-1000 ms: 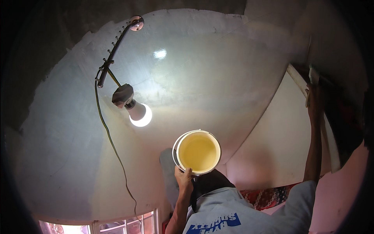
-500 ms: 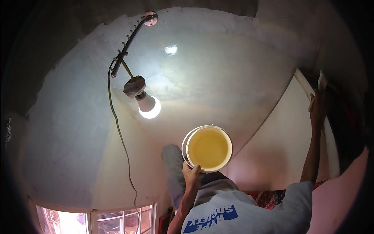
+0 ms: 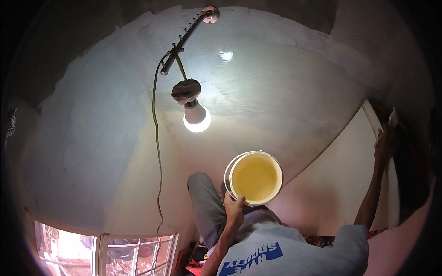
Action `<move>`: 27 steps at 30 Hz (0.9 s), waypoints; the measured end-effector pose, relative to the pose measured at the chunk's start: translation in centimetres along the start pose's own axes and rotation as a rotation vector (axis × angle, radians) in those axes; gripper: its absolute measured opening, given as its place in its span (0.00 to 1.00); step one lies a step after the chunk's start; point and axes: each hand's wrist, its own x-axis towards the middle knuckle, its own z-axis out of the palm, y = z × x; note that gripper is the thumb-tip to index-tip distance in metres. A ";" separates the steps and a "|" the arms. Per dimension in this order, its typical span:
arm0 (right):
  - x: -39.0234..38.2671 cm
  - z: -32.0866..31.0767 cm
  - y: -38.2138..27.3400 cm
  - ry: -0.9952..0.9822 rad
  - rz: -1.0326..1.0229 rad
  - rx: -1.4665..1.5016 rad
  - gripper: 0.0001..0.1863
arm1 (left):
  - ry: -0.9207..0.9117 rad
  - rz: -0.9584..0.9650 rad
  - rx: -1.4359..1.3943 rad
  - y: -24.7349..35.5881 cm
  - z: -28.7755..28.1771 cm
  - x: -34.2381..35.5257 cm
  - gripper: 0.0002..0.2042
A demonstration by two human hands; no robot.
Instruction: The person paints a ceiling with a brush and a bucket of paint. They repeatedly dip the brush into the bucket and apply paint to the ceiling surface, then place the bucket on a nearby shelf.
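Centrally, the left hand [image 3: 234, 209] clasps the rim of a white bail-handled bucket [image 3: 280, 184], yellow inside, its thumb over the near edge. The right hand [image 3: 383, 145], well apart from the left, lies to the right of and above the bucket, closed around a pale tool [image 3: 392, 118] of indistinct kind. Above-left of the bucket, a lit bulb [image 3: 197, 120] hangs by a cord [image 3: 156, 133] from a pegged rail [image 3: 186, 39]; below-left is a white-framed window [image 3: 100, 257].
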 end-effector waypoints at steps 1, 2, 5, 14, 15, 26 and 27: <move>0.0 0.0 0.2 -0.020 0.005 0.038 0.18 | 0.001 -0.005 0.007 0.1 0.2 -0.1 0.12; 0.1 0.0 0.3 -0.040 0.011 0.076 0.18 | 0.009 -0.015 0.015 0.2 0.4 -0.4 0.14; -0.2 0.5 0.4 0.007 -0.023 0.037 0.18 | -0.011 -0.012 0.000 -0.2 0.0 -0.3 0.17; -0.3 0.2 0.0 0.079 -0.082 -0.152 0.17 | -0.039 -0.015 -0.005 -0.1 1.1 -0.7 0.17; -0.3 0.1 -0.3 0.073 -0.065 -0.147 0.17 | -0.052 -0.021 0.011 0.3 1.3 -0.7 0.17; -0.1 0.3 -0.1 0.019 -0.066 -0.150 0.18 | -0.148 -0.068 0.036 1.8 4.1 -1.1 0.15; -0.2 0.3 -0.2 0.018 -0.066 -0.148 0.18 | -0.149 -0.067 0.030 2.0 4.3 -1.3 0.14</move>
